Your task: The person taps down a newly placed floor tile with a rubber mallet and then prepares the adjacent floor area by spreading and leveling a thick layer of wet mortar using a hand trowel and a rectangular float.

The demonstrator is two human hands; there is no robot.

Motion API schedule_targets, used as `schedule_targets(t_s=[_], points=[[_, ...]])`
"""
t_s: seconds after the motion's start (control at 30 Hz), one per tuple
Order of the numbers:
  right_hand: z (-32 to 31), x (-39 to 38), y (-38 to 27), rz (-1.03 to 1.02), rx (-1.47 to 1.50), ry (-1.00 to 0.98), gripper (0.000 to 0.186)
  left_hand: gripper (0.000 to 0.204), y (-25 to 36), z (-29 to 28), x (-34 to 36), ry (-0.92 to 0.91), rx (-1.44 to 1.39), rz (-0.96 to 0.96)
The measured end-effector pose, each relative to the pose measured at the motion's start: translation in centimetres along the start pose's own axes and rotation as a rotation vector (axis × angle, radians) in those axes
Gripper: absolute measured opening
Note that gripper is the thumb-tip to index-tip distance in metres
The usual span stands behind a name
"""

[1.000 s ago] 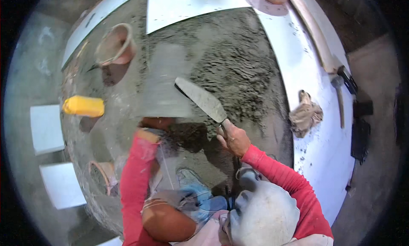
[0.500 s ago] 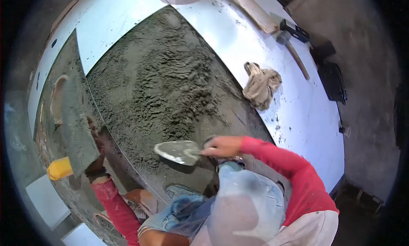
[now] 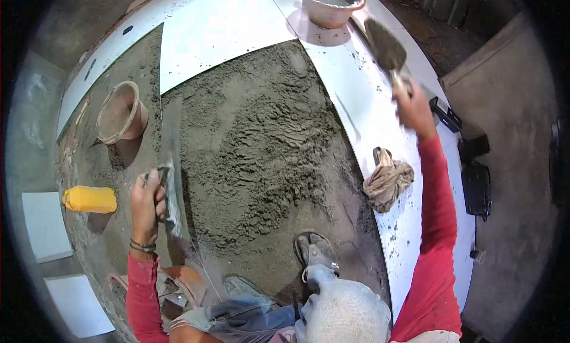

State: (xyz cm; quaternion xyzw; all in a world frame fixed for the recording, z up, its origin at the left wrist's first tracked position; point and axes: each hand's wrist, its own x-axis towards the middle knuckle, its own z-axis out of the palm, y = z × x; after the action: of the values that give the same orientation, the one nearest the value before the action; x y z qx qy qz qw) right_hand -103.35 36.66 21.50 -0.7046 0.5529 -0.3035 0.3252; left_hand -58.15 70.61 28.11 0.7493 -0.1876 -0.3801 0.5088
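Observation:
My left hand [image 3: 147,203] grips the handle of a long flat plastering trowel [image 3: 173,191], its blade turned nearly edge-on along the left border of the grey mortar bed [image 3: 255,147]. Up at the right, my right hand [image 3: 414,108] is wrapped round the handle of a pointed trowel [image 3: 386,45]. The blade is smeared with mortar and points away from me, over the white tiles and close to a basin [image 3: 329,15] of grey wet mix. The mortar is ridged and lumpy in the middle and smoother close to my sandalled foot [image 3: 314,251].
White tiles [image 3: 219,31] border the mortar at the back and right. A crumpled cloth [image 3: 388,183] lies on the right tiles. On the left are a bucket [image 3: 123,114] and a yellow jug [image 3: 90,199]. Dark cases [image 3: 477,189] line the right edge. A thin string [image 3: 205,272] runs near my legs.
My right hand has swung the pointed trowel from near my knee up to the far right. The left hand's plastering trowel has moved right and turned edge-on. The view has shifted.

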Motion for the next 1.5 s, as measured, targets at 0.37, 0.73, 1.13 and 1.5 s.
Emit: schedule_targets(t_s=[0.37,0.73,1.13,1.5], points=[[4.4,33.7,-5.4,-0.020,0.299,0.089,0.047,0.022,-1.9,-3.4,-1.5,0.152,0.222,-0.202],[11.6,31.8,-2.8,0.234,1.201,0.145,0.058,0.022,-2.8,-3.2,-1.5,0.207,0.148,-0.276],[1.1,24.8,7.9,0.636,1.383,0.192,0.086,0.020,-1.7,-0.8,-1.1,0.088,0.151,-0.204],[-8.0,15.0,11.5,0.534,1.080,0.437,0.039,0.024,-1.0,4.7,-1.0,-0.092,0.078,-0.093]])
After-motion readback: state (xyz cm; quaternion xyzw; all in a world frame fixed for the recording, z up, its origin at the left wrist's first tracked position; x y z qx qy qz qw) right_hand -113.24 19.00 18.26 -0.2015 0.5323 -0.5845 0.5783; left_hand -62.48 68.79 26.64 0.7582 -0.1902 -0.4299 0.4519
